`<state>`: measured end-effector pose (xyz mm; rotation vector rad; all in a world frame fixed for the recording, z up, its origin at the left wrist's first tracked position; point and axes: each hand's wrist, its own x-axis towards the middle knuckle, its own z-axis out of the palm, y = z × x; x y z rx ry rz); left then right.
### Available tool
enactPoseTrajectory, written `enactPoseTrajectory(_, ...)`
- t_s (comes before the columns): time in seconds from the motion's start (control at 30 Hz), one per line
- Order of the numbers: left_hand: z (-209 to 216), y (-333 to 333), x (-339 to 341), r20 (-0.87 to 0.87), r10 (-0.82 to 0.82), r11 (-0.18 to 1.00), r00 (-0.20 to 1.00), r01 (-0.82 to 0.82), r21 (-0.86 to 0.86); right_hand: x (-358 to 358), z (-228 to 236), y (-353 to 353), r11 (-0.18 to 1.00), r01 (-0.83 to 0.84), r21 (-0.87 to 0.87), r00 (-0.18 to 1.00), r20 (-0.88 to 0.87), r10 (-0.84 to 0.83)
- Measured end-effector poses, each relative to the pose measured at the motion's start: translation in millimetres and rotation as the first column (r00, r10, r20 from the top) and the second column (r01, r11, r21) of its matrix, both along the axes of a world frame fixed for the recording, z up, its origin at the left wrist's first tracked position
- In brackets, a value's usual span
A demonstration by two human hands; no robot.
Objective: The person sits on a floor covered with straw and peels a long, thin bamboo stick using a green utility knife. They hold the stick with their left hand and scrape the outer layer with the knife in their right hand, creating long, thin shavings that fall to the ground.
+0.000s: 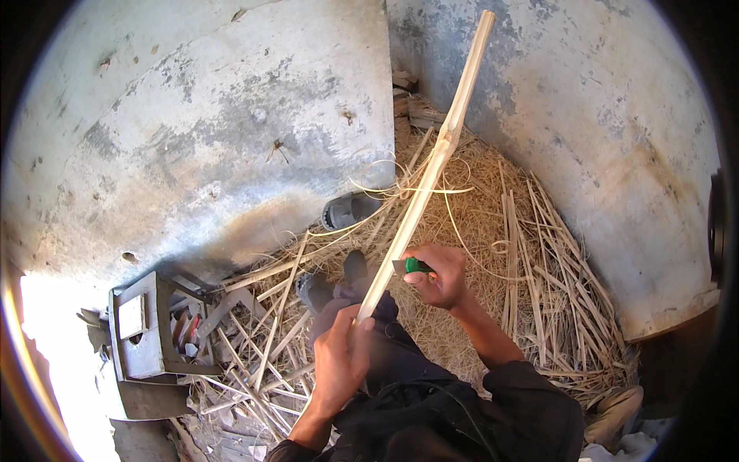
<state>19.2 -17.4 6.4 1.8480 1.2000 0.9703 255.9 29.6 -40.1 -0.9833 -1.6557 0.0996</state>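
Observation:
A long, pale bamboo pole (pixel 419 202) slants up from my lap toward the corner of the walls, with a node about halfway along. My left hand (pixel 340 362) is closed around its near end, thumb along the top. My right hand (pixel 443 281) grips a green-handled knife (pixel 416 266). Its short blade lies at the right edge of the pole, a little beyond my left hand; whether it bites into the bamboo I cannot tell. Thin curled shavings (pixel 454 223) hang around the middle of the pole.
Fine shavings (pixel 485 192) cover the floor ahead. Split bamboo strips (pixel 554 300) are heaped at the right, with more crossing at the left. A grey sandal (pixel 350 211) lies by the left wall (pixel 231 100). A worn wooden box (pixel 158 331) holding odds and ends stands far left.

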Motion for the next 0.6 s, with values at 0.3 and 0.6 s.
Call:
enactPoseTrajectory(0.3, 6, -5, 2, 0.004, -0.005, 1.000, 1.000, 0.005, 0.016, 4, 12, -1, 0.986, 0.105, 0.128, 0.991, 0.063, -0.114)
enactPoseTrajectory(0.6, 8, -16, -3, -0.019, -0.022, 0.994, 1.000, 0.020, -0.103, 30, 1, 8, 0.971, 0.215, 0.104, 0.975, -0.084, -0.207)
